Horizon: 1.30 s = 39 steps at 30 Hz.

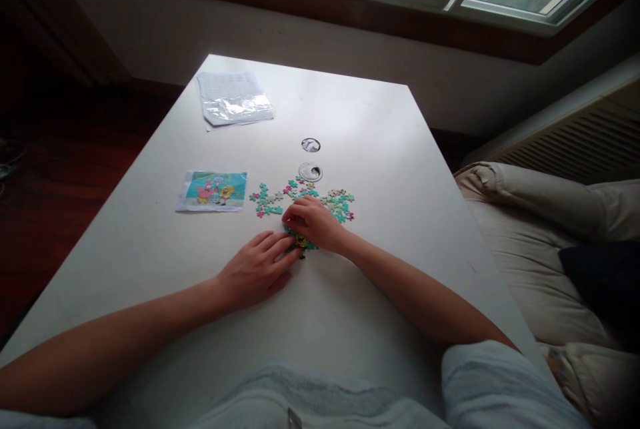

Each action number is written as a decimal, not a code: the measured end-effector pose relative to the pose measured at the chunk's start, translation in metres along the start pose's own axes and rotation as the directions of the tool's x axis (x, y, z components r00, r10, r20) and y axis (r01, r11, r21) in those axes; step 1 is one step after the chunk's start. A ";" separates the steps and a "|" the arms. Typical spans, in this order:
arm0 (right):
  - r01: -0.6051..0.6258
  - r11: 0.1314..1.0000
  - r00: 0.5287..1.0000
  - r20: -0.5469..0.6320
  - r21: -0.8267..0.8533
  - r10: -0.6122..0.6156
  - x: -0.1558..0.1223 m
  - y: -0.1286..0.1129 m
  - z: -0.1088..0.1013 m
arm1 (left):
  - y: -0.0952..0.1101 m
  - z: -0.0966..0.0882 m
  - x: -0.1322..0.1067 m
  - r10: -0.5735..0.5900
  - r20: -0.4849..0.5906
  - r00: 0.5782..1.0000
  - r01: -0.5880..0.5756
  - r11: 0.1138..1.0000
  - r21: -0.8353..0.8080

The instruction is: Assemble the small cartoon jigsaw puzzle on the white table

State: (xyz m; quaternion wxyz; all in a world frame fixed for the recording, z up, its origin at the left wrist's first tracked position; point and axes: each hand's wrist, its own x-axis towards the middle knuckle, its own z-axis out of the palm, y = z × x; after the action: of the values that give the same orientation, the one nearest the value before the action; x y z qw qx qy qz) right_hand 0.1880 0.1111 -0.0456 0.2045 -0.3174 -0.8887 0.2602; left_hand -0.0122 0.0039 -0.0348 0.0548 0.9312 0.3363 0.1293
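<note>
Jigsaw pieces (pixel 341 203), mostly turquoise with some pink and yellow, lie loose in a patch on the white table. A small joined part of the jigsaw (pixel 301 241), with a yellow figure on it, sits just in front of them, partly covered by both hands. My left hand (pixel 257 265) rests flat on the tabletop, fingers stretched, its fingertips touching the left edge of the joined part. Over the top of that part bends my right hand (pixel 315 221), fingers closed together; whatever is between its fingertips is hidden.
A cartoon picture sheet (pixel 214 191) lies left of the pieces. Papers in a clear plastic sleeve (pixel 235 99) are at the far left corner. Two round fittings (pixel 311 171) are set in the tabletop (pixel 390 149). A beige sofa (pixel 530 249) stands at the right, a window beyond.
</note>
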 end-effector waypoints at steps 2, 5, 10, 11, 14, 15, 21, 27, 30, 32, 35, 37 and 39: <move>0.002 1.000 1.000 -0.004 0.000 -0.002 0.000 0.000 0.001 | 0.000 -0.001 0.000 0.001 -0.004 1.000 -0.001 1.000 0.000; 0.000 1.000 1.000 -0.010 -0.004 0.000 -0.001 -0.001 0.001 | 0.001 -0.002 0.001 0.005 0.000 1.000 -0.005 1.000 0.002; -0.004 0.999 1.000 -0.011 -0.051 0.003 -0.002 -0.002 0.000 | 0.001 -0.003 0.001 0.003 -0.009 1.000 -0.003 1.000 -0.001; -0.010 0.998 1.000 -0.012 -0.061 0.009 -0.002 -0.001 0.000 | 0.001 -0.003 0.001 0.002 -0.010 1.000 -0.002 1.000 -0.002; -0.025 0.997 1.000 -0.018 -0.080 0.023 -0.002 -0.001 0.002 | 0.001 -0.002 0.001 0.000 -0.008 1.000 0.000 1.000 -0.003; -0.024 0.996 1.000 -0.017 -0.082 0.023 -0.003 0.000 0.002 | 0.001 -0.002 0.001 0.001 -0.006 1.000 -0.001 1.000 -0.002; -0.049 0.995 0.996 -0.084 -0.091 0.041 0.000 0.008 0.000 | 0.000 -0.001 -0.001 0.007 -0.015 1.000 -0.007 1.000 0.006; -0.252 0.946 0.944 -0.267 -0.201 0.195 -0.003 0.046 -0.042 | -0.001 0.001 -0.003 -0.002 -0.014 1.000 0.002 1.000 -0.011; -0.271 0.935 0.943 -0.258 -0.228 0.210 -0.014 0.067 -0.068 | -0.001 0.000 -0.003 -0.001 -0.004 1.000 0.001 1.000 -0.009; -0.219 0.950 0.968 -0.174 -0.223 0.183 -0.022 0.076 -0.079 | -0.001 -0.001 -0.002 0.000 0.008 1.000 0.000 1.000 -0.006; -0.169 0.960 0.984 -0.094 -0.221 0.152 -0.028 0.083 -0.083 | -0.001 0.000 -0.003 0.000 0.020 1.000 0.000 1.000 -0.002; -0.156 0.961 0.987 -0.066 -0.228 0.144 -0.028 0.083 -0.081 | -0.001 0.000 -0.003 -0.001 0.020 1.000 0.001 1.000 0.002; -0.148 0.960 0.989 -0.058 -0.239 0.138 -0.026 0.081 -0.079 | -0.001 0.000 -0.004 0.001 0.019 1.000 -0.001 1.000 0.005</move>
State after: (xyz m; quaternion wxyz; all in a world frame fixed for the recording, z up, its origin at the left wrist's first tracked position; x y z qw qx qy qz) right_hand 0.2856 0.1733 -0.0374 0.1630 -0.4086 -0.8842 0.1573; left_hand -0.0156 0.0024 -0.0358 0.0558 0.9327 0.3358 0.1196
